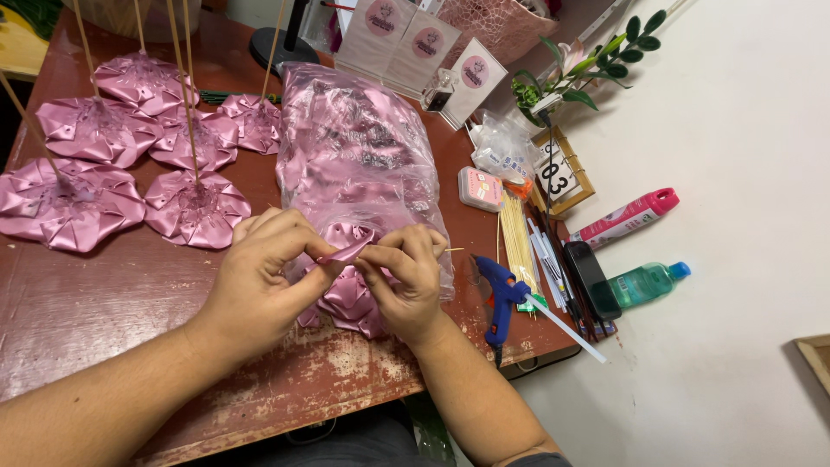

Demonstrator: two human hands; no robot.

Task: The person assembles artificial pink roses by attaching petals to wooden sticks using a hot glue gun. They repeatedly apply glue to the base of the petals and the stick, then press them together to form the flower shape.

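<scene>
My left hand (259,281) and my right hand (406,281) meet above the front of a worn red table (104,303). Between their fingertips they pinch a small folded pink satin petal (346,252). Just under the hands lies a partly built pink satin flower (350,298) with a thin wooden stick tip showing at its right. A clear plastic bag (354,151) stuffed with pink satin pieces lies right behind the hands.
Several finished pink satin flowers (197,207) on wooden sticks cover the table's left. A blue glue gun (500,296), a bundle of skewers (517,238), a pink box (481,188), cards and a plant stand at the right. A pink spray can (627,218) and green bottle (648,283) lie beyond the edge.
</scene>
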